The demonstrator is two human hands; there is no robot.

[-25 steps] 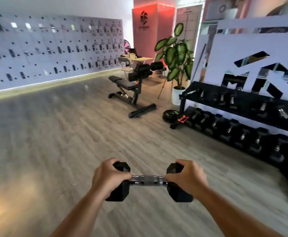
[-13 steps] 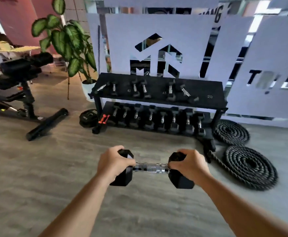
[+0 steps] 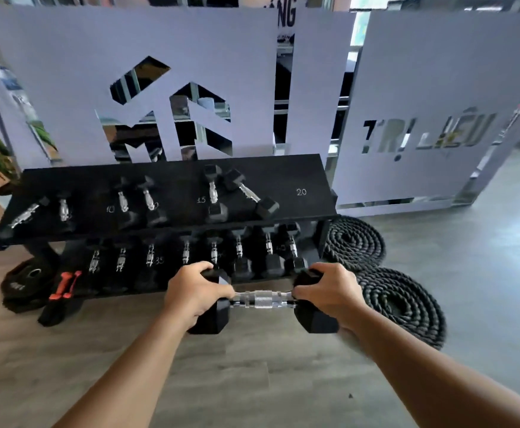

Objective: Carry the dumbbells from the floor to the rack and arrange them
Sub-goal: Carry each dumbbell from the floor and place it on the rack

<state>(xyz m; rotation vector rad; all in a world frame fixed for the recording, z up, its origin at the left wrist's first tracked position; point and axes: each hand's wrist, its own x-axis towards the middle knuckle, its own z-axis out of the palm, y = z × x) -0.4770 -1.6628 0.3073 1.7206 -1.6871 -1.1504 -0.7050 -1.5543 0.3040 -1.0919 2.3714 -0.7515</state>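
- Left hand (image 3: 195, 293) curled over the left hex head of the carried dumbbell (image 3: 263, 299), fingers wrapped on its top, thumb near the handle.
- Right hand (image 3: 329, 293) curled the same way over the right hex head, gripping it.
- One dumbbell held so, black heads and a chrome knurled handle, lying level between both hands, in the air above the wooden floor (image 3: 221, 381), just in front of the lower shelf.
- Behind it, one black two-shelf rack (image 3: 283, 171), with chalk numbers 10, 15 and 20 on the top shelf.
- On the top shelf, six dumbbells: two at the left end, two near the "10", two near the "15"; of the last pair, one angled dumbbell (image 3: 249, 193) lying crooked, the others about straight.
- On the lower shelf, eight chrome handles counted in one row; heads partly hidden under the top shelf.
- Right of the rack, two coils of battle rope (image 3: 407, 304) on the floor.
- Left of the rack, one weight plate (image 3: 25, 281) and a small red-handled dumbbell pair (image 3: 65, 284), both on the floor.
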